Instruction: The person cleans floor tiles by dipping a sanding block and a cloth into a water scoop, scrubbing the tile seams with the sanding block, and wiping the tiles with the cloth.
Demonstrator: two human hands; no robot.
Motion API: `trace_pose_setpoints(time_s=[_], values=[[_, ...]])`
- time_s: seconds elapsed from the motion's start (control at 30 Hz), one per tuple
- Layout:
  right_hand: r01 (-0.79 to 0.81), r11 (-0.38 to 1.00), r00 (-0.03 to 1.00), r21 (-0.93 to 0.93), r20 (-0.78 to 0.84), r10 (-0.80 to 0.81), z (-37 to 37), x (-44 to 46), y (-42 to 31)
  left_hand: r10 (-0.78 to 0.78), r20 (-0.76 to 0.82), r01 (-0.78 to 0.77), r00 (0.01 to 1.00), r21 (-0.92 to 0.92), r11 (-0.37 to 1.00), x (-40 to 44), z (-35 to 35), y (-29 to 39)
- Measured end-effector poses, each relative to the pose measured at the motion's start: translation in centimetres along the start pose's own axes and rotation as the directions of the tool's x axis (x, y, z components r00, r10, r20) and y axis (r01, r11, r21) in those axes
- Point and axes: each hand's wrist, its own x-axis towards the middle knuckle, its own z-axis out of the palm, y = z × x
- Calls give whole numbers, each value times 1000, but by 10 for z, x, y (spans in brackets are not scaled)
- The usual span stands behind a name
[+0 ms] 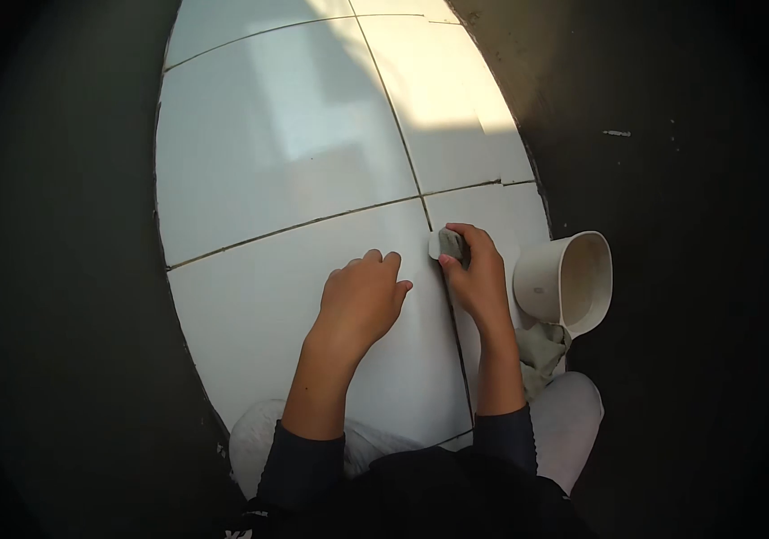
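My right hand (481, 274) pinches a small flat piece, white with a greyish face (450, 244), between thumb and fingers. It holds the piece over the dark joint line (447, 301) between the white floor tiles (285, 314). To the left, my left hand (359, 295) is above the tile with its fingers curled under and its thumb sticking out to the side. Nothing shows in that hand, though its palm is hidden. Right of my right forearm is a whitish plastic dipper (539, 280) with a pale inside, and a crumpled grey-green cloth (541, 352) lies just below it.
White tiles run away from me, with dark joints and a bright sunlit patch (443, 90) at the far right. Dark grey floor (672, 314) borders them on both sides. My knees (568, 418) are at the near edge. A small pale mark (617, 134) lies on the dark floor.
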Motion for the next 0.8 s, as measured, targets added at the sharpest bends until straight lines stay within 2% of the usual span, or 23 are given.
trace_pose_setpoints(time_s=[0.03, 0.1, 0.17, 0.23, 0.33, 0.47, 0.53, 0.67, 0.8], values=[[11, 1000, 1000, -28, 3, -11, 2, 8, -2, -1, 7, 1, 1000, 0, 1000, -1, 2, -1], [27, 999, 1000, -42, 14, -26, 8, 32, -6, 47, -81, -47, 996, -6, 999, -1, 6, -2], [50, 997, 998, -58, 26, -49, 5, 48, -8, 62, -83, -63, 995, -16, 998, 0, 10, -4], [-5, 1000, 981, -28, 192, 10, -6, 54, -8, 74, -84, -77, 994, -29, 997, 0, 11, -3], [24, 992, 965, -125, 261, 10, -19, 15, 1, 62, -74, -63, 995, -7, 998, 2, 8, -1], [-13, 992, 975, -128, 217, 41, -19, -2, 5, 73, -59, -73, 996, 7, 997, 3, 11, 3], [77, 994, 989, -81, 132, -66, -6, 23, 2, 81, -63, -81, 995, 10, 997, 2, 12, 4], [140, 983, 984, -116, 127, -125, 4, 55, -6, 63, -45, -61, 997, 34, 998, 0, 9, -1], [64, 992, 977, -111, 208, -40, -15, 13, 3, 82, -66, -79, 994, 46, 996, 2, 12, -1]])
